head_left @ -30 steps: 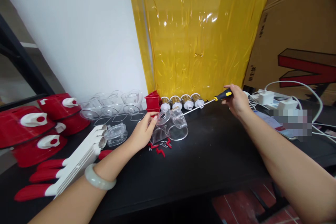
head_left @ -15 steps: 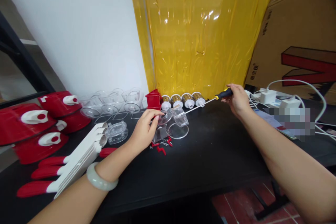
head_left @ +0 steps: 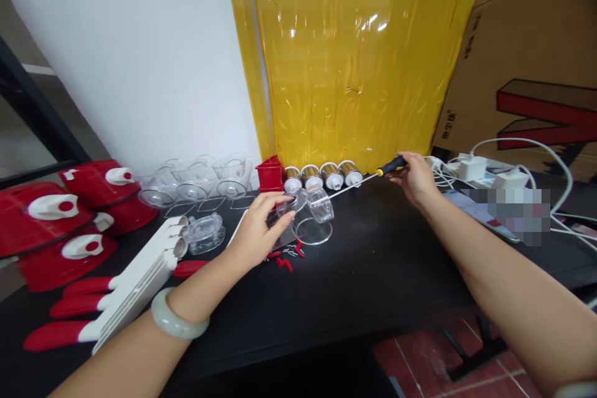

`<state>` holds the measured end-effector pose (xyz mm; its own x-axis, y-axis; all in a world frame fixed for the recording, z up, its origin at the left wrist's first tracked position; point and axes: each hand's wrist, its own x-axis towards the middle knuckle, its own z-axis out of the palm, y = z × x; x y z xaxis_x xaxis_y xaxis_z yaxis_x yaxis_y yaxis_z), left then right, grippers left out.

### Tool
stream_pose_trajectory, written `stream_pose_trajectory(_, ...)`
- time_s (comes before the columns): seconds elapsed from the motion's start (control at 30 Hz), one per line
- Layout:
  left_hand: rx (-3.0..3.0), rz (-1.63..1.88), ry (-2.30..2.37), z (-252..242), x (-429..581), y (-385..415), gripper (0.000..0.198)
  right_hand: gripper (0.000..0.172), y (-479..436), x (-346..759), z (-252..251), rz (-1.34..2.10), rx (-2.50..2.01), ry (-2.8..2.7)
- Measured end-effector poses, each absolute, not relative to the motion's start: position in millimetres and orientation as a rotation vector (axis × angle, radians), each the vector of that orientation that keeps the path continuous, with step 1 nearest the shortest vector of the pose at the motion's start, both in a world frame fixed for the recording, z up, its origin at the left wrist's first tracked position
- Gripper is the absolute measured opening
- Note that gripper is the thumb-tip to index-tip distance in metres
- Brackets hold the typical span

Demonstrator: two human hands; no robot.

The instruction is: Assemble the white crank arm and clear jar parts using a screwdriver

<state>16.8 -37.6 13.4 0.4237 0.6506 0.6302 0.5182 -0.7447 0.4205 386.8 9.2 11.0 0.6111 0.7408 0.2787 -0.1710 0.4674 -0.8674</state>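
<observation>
My right hand point(head_left: 415, 177) is wrapped round the black and yellow handle of a screwdriver point(head_left: 393, 165). Its long metal shaft slants down to the left, and the tip meets a clear plastic part point(head_left: 318, 206); exactly where it touches I cannot make out. With thumb and fingers, my left hand point(head_left: 261, 224) grips the left side of that part. A clear round rim point(head_left: 314, 232) lies just below it. In front, on the black table, are small red plastic pieces point(head_left: 284, 264) and several loose screws point(head_left: 291, 250).
Behind stand a red hopper-like piece point(head_left: 270, 175) and several gold mesh cylinders point(head_left: 331, 175). Clear cups point(head_left: 231, 177), red housings with white knobs point(head_left: 60, 205), white panels point(head_left: 140, 280) and a clear fitting point(head_left: 205, 231) occupy the left. Chargers point(head_left: 473, 168) and a phone point(head_left: 480, 214) lie right.
My left thumb has moved forward and right along the clear part, farther from the index finger. The whole view has shifted slightly, and the screwdriver still meets the part.
</observation>
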Motion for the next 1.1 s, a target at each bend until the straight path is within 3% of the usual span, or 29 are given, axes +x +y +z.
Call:
stream_pose_trajectory(0.27,2.529,1.256,1.036,10,17,-35,0.029,0.04,13,391,6,0.635,-0.946,-0.694)
stream_pose_trajectory(0.53,2.548,1.266,1.058,9,17,-33,0.029,0.014,9,383,7,0.716,-0.885,-0.674)
stream_pose_trajectory(0.77,2.55,1.258,1.059,9,16,-33,0.029,0.049,12,392,5,0.638,-0.899,-0.803)
stream_pose_trajectory(0.83,2.549,1.257,1.059,9,16,-33,0.029,0.047,11,394,5,0.718,-0.865,-0.807)
stream_pose_trajectory(1.0,2.547,1.244,1.063,10,15,-33,0.03,0.021,11,392,5,0.73,-0.827,-0.782)
stream_pose_trajectory(1.1,2.544,1.237,1.071,10,15,-33,0.03,0.026,13,392,3,0.63,-0.867,-0.826)
